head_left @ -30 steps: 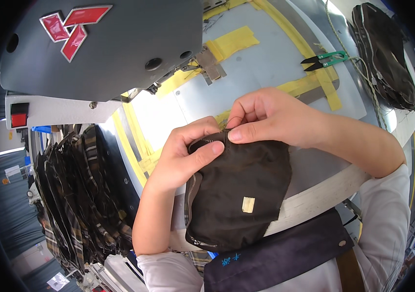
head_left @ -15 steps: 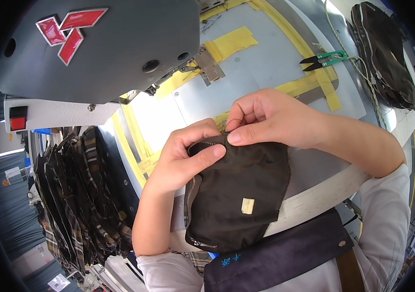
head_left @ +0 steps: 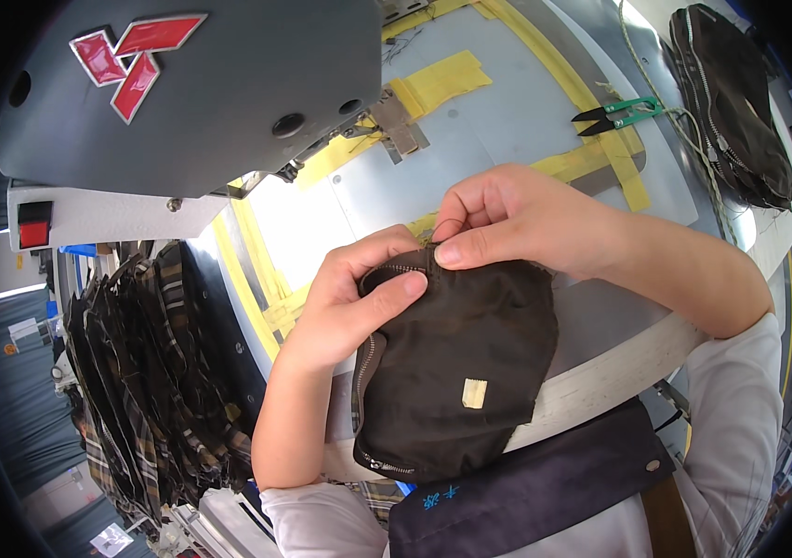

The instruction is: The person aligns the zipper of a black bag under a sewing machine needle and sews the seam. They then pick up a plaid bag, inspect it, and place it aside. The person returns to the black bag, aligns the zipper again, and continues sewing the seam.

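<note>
A dark brown zippered fabric piece (head_left: 452,363) lies over the near edge of the work plate, with a small pale label on its face. My left hand (head_left: 363,293) grips its top left edge, thumb on the fabric beside the curved zipper. My right hand (head_left: 512,223) pinches the same top edge just right of the left thumb, with a thin dark thread looping at its fingertips. Beyond my hands sits a metal presser part (head_left: 394,126) on the taped plate (head_left: 387,186).
A large grey machine head (head_left: 191,112) with red emblem fills the upper left. Stacked dark and plaid pieces (head_left: 154,372) hang at left. Green-handled thread snips (head_left: 619,116), a cord and a pile of dark zippered pieces (head_left: 731,102) are at the right.
Since half a second ago, both hands and the fabric's top edge have moved slightly up, away from me. Both hands keep their grip.
</note>
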`<action>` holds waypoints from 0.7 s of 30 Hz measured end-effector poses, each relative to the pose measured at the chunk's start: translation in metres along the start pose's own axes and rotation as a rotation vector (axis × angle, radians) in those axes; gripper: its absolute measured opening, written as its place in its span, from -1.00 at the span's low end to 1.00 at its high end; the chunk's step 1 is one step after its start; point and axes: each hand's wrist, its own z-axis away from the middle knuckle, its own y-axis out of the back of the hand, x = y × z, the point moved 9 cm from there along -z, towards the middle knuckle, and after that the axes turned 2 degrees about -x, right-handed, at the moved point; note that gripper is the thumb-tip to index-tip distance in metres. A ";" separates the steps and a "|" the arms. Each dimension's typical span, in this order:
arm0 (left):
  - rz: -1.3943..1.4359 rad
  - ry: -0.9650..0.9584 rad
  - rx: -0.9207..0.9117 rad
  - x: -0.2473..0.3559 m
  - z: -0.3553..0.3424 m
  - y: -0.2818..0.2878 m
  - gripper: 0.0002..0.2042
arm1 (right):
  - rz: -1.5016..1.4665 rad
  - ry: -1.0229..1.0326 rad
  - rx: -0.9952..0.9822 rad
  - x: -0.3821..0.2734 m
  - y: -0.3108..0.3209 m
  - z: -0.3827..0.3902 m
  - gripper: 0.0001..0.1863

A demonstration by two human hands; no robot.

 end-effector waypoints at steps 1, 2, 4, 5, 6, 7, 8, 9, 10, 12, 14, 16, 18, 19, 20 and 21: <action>0.001 0.007 0.011 -0.001 0.000 0.000 -0.86 | -0.001 0.007 0.005 0.000 0.000 0.000 -0.80; -0.002 0.015 0.011 -0.001 0.001 0.000 -0.86 | -0.003 0.014 0.011 0.000 0.001 0.001 -0.79; -0.008 0.030 0.013 -0.001 0.001 0.000 -0.87 | -0.002 0.010 0.016 0.000 0.001 0.001 -0.79; -0.041 0.028 0.017 -0.001 0.002 0.000 -0.87 | -0.001 0.008 0.018 -0.001 0.001 0.002 -0.79; -0.074 0.028 0.021 -0.001 0.002 -0.001 -0.87 | 0.005 0.002 0.014 0.000 0.001 0.001 -0.81; -0.106 0.029 0.025 -0.001 0.002 -0.001 -0.87 | 0.011 -0.005 0.010 0.000 0.001 0.000 -0.82; -0.134 0.017 0.018 0.000 0.001 -0.001 -0.87 | 0.017 -0.011 0.005 0.000 0.001 0.000 -0.82; -0.162 0.004 0.012 0.001 0.001 -0.002 -0.86 | 0.020 -0.014 0.005 0.000 0.000 0.000 -0.82; -0.190 -0.010 0.006 0.001 0.000 -0.002 -0.86 | 0.023 -0.017 0.004 0.000 0.000 0.000 -0.83; -0.136 -0.034 -0.001 0.003 -0.001 -0.002 -0.86 | 0.031 -0.014 0.013 -0.001 0.000 0.001 -0.82; -0.108 -0.044 0.005 0.003 -0.002 -0.001 -0.86 | 0.041 -0.002 0.030 -0.003 0.000 0.002 -0.81; -0.104 -0.041 0.021 0.003 -0.002 -0.001 -0.87 | 0.057 0.004 0.033 -0.004 0.000 0.002 -0.81; -0.100 -0.053 0.029 0.004 -0.002 -0.001 -0.87 | 0.069 0.011 0.034 -0.005 0.001 0.002 -0.81; -0.097 -0.058 0.032 0.004 -0.002 -0.001 -0.87 | 0.074 0.014 0.032 -0.004 0.001 0.002 -0.81; -0.080 -0.063 0.033 0.004 -0.002 -0.001 -0.87 | 0.078 0.017 0.031 -0.004 0.001 0.002 -0.81; -0.064 -0.065 0.033 0.003 -0.002 -0.001 -0.87 | 0.075 0.024 0.029 -0.005 0.000 0.001 -0.81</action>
